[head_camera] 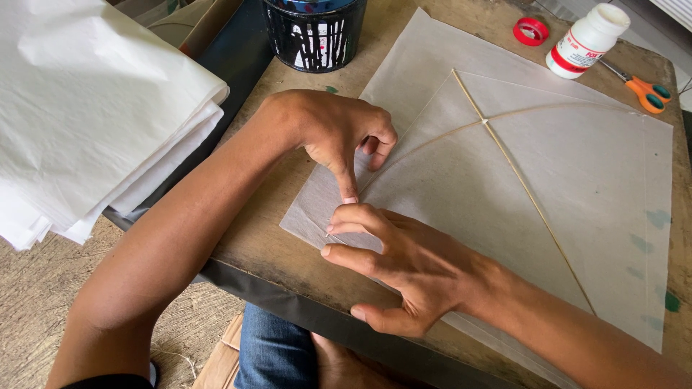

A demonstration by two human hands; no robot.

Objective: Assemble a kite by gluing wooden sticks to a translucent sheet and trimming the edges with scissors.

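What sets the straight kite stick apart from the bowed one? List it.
The straight stick runs diagonally across the paper; the bowed stick curves sideways, crossing it near the top. The straight stick lies untouched; the left hand presses at the bowed stick's end. Both are thin and pale.
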